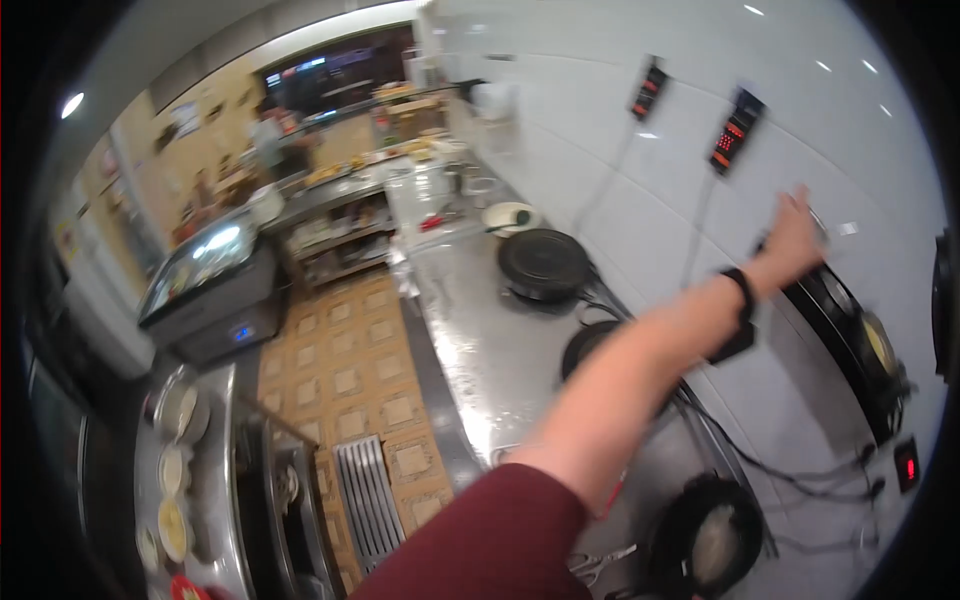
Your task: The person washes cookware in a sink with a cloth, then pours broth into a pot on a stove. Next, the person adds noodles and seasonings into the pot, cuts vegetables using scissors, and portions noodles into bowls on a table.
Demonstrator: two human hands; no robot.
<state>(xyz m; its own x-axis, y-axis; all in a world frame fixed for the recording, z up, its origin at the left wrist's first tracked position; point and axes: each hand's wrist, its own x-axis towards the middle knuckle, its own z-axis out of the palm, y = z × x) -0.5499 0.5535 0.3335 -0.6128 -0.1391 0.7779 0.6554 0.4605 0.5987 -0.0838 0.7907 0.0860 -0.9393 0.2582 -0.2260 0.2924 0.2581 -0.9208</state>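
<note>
My left arm, in a dark red sleeve with a black wristband (741, 293), stretches across the counter to the wall. My left hand (795, 243) is at the upper end of a black wall rack (838, 325), fingers pointing up. Beside the fingers shows a curved, shiny rim (820, 228). Blur hides whether the fingers grip it. A round, pale-centred thing (879, 345) stands lower in the rack. My right hand is out of view.
On the steel counter (450, 330) are a black lidded pan (545, 262), a partly hidden pan (580, 350), a pan with whitish contents (714, 548) and metal scissors (600, 565). Cables (790, 470) run along the wall. A side table (215, 470) holds several bowls. A person (270, 140) stands far back.
</note>
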